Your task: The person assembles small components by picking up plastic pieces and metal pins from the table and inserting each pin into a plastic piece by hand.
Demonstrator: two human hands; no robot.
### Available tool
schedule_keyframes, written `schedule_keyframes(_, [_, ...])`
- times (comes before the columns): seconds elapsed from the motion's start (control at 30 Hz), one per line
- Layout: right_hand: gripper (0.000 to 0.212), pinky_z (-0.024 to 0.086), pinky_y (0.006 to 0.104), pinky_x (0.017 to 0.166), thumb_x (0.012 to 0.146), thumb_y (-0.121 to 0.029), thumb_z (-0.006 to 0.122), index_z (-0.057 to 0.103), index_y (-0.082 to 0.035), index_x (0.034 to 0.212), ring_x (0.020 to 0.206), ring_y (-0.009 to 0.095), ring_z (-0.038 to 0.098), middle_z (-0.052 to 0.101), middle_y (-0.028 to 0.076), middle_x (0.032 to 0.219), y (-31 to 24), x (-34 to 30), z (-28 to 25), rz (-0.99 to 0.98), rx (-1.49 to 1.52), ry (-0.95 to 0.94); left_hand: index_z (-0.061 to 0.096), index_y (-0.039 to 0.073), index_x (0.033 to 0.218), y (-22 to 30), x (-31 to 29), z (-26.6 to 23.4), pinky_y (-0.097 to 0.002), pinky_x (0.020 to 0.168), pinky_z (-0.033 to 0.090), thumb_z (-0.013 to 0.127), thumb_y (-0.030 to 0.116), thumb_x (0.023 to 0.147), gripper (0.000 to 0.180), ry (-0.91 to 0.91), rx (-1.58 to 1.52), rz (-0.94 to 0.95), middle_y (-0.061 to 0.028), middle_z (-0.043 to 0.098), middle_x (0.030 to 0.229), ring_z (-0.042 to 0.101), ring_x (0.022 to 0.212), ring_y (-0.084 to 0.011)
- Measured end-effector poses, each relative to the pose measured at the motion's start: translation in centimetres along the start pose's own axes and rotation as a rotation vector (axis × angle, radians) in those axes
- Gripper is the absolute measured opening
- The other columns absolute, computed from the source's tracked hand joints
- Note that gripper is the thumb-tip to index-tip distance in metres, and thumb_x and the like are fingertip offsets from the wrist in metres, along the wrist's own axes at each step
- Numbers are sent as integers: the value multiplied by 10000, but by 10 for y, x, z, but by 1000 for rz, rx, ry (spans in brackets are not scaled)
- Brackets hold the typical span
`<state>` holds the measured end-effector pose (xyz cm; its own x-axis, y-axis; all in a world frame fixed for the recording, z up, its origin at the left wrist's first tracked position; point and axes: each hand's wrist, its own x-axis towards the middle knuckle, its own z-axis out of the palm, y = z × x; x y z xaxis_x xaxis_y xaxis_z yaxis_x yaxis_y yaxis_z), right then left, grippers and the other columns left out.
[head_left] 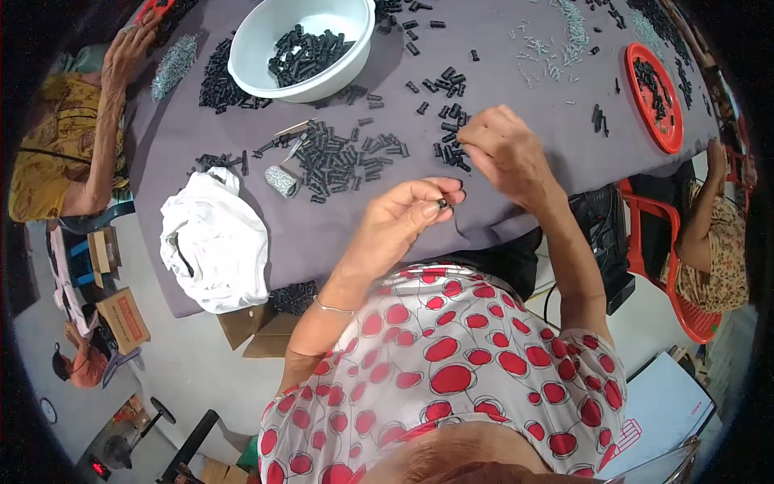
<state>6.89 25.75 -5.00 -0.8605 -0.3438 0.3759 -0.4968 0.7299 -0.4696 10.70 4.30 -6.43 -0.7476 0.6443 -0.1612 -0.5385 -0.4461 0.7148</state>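
My left hand (399,216) is closed in a pinch above the table's near edge. Between its thumb and fingertips is a small black plastic part (442,203), mostly covered by the fingers. My right hand (508,153) hovers up and to the right of it, fingers curled together and pointing left. Its fingertips are beside a loose group of short black cylindrical parts (451,155); whatever they pinch is hidden. To the left of my hands, a larger heap of similar black parts (330,157) lies on the grey cloth (556,121).
A white basin (242,60) of black parts stands at the back. White cloth (214,242) lies at left. A red tray (673,133) and small silvery pieces (574,32) are at right. Other people's arms (103,153) reach in at left and right (701,210).
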Motion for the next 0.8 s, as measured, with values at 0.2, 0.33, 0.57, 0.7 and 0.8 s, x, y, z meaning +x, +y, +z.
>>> schedule_keyframes(0.2, [147,439,365,708,693,-67,669,607,-85,824,852,249,529,538,51,844,0,10,2,-53,-79,-133,560,-20,1045,-2,0,-2,-360,979,425,489,88,940,167,20,-14,-3,-179,496,1266,521,1163,-277])
schedule_keyframes(0.33, [160,432,368,687,678,-52,664,592,-81,819,841,247,526,520,54,829,-3,12,1,-53,-171,-158,558,-24,1050,-2,0,-4,-359,971,434,491,87,940,169,14,-19,-10,-180,506,1252,526,1156,-281])
schedule_keyframes(0.57, [334,463,396,649,632,-5,667,550,-83,935,828,289,533,489,79,858,8,-1,11,-139,-69,23,557,-23,1050,1,1,-3,-355,961,449,489,86,941,168,1,-4,-33,-182,517,1238,536,1143,-281])
schedule_keyframes(0.7, [320,480,393,642,690,-25,617,564,-74,1002,840,297,535,486,86,891,3,-4,4,-90,-124,-46,556,-19,1052,0,-1,-3,-357,947,460,486,83,941,167,7,-13,-28,-188,529,1219,545,1129,-283])
schedule_keyframes(0.8, [281,483,371,638,735,-53,562,580,-66,1015,826,279,533,484,87,884,-2,-3,0,-49,-175,-75,560,-12,1054,-1,2,-5,-362,927,474,491,84,939,165,4,-39,8,-194,542,1196,556,1110,-288])
